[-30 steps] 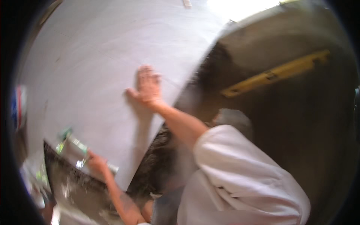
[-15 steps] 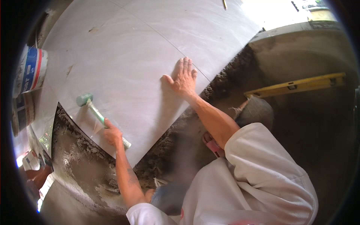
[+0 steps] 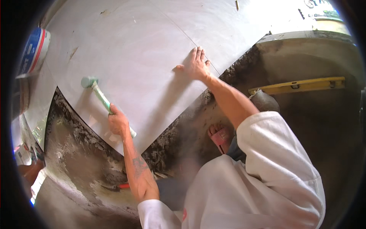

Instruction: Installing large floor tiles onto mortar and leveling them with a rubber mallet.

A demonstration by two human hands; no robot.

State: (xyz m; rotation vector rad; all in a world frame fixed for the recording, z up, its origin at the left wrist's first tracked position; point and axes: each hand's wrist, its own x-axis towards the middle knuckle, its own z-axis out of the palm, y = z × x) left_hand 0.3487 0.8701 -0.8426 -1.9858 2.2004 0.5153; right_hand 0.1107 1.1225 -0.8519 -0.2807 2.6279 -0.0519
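My left hand [image 3: 118, 122] grips the pale green handle of a mallet [image 3: 90, 81], whose round head is over the lower left part of a large pale grey tile [image 3: 129, 49]. My right hand [image 3: 196, 63] lies open on the tile, fingers spread, beside a thin seam. The tile's lower edges border dark, lumpy mortar [image 3: 164, 139]. A yellow spirit level [image 3: 312, 84] lies on the grey surface at the right, just beyond a grey bag-like object [image 3: 267, 102].
Stacked white and blue buckets [image 3: 34, 51] stand at the far left. My foot in a pink sandal [image 3: 219, 137] is on the mortar bed. A red-handled tool [image 3: 124, 186] lies under my left forearm. A small stick [image 3: 237, 5] lies near the top, beside bright, washed-out clutter.
Both hands have moved up in the picture, the right also rightward, as the view shifted. The mallet is still in my left hand; my right hand stays spread on the tile.
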